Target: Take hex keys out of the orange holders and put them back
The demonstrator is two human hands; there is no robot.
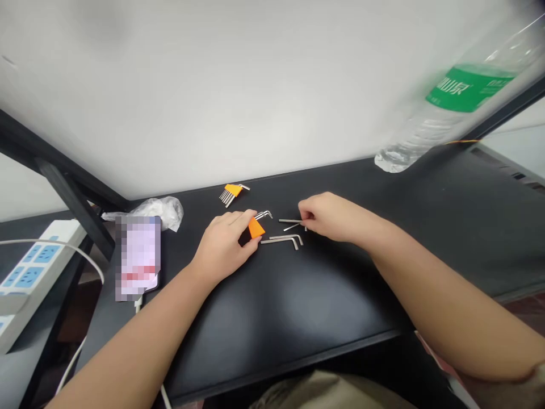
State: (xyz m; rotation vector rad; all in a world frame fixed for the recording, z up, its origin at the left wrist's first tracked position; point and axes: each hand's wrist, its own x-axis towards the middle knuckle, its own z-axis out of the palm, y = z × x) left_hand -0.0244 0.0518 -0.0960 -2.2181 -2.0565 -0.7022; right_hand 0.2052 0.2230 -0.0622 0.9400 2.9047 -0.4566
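My left hand (227,241) is closed around an orange hex key holder (256,228), with a few bent silver keys (264,215) sticking out of its far side. My right hand (326,216) pinches a hex key (290,221) near its bent end, just above the table. Another thin key (293,226) shows right by those fingertips; whether it is held too is unclear. Between the hands, two loose L-shaped hex keys (283,240) lie side by side on the black surface. Behind my left hand rests a second orange holder (234,190) filled with several keys.
A phone (138,255) with a white cable lies at left, beside a crumpled plastic bag (168,211). Further left is a white power strip (36,267). A large clear bottle with a green label (468,88) stands at the back right against the wall. The black tabletop (272,318) ends at a front edge.
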